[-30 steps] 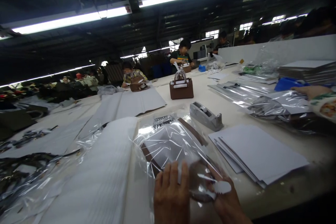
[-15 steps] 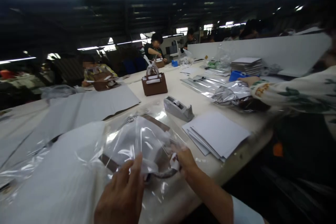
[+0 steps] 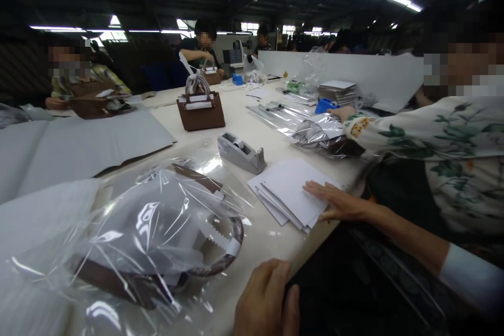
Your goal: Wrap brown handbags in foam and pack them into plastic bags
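Note:
My right hand (image 3: pixel 339 203) lies with fingers stretched over the right edge of a stack of white sheets (image 3: pixel 293 181). Its fingertips touch the top sheet, and the thumb is at the stack's near edge. At the table's front edge is my left hand (image 3: pixel 264 296), with thumb apart from the fingers and nothing visible in it. To its left, a brown handbag (image 3: pixel 114 278) lies on its side inside a clear plastic bag (image 3: pixel 151 220). White tissue covers much of the handbag, and its wrapped handle (image 3: pixel 238 231) points towards my hands.
A grey tape dispenser (image 3: pixel 241 153) stands behind the sheets. Farther back is an upright brown handbag (image 3: pixel 201 111). White foam sheets (image 3: pixel 90 142) cover the left side. On the right, a co-worker's sleeve (image 3: pixel 425 126) reaches over a plastic-wrapped bag (image 3: pixel 326 134) beside a blue tape dispenser (image 3: pixel 326 105).
Both hands have let go of the plastic-covered handbag. My right hand has moved right onto the white sheets, my left hand to the table's front edge. The view has turned right.

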Demonstrator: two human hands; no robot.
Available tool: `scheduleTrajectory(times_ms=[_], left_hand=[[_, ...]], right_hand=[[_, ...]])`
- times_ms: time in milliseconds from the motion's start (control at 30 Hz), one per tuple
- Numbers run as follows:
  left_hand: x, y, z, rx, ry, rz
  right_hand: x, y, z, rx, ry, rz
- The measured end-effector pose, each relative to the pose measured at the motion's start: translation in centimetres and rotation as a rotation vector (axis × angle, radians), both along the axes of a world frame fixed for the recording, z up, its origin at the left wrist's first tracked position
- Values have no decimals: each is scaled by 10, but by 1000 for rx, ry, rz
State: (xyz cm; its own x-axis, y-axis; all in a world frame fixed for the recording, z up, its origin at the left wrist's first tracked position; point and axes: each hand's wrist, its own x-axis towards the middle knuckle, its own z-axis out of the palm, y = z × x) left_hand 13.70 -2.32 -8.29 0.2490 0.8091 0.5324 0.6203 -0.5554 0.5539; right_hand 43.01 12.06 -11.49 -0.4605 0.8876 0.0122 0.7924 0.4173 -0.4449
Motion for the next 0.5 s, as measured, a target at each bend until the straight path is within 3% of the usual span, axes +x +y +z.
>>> scheduleTrajectory(times_ms=[100,133,200,367,500], left_hand=[[36,40,-29,-695,-345,-44],[48,55,-35,-870,-436,-36],[69,79,-44,-1060,-537,-29],[104,102,-50,-1163,-614,35],[106,101,-38,-1102,-725,91]], right_hand=[[4,8,-7,-24,-20,45],[3,9,-8,-11,-20,48],[3,8,-8,7,-30,53],[10,9,-15,20,-88,84],[12,9,-19,180,-160,175]])
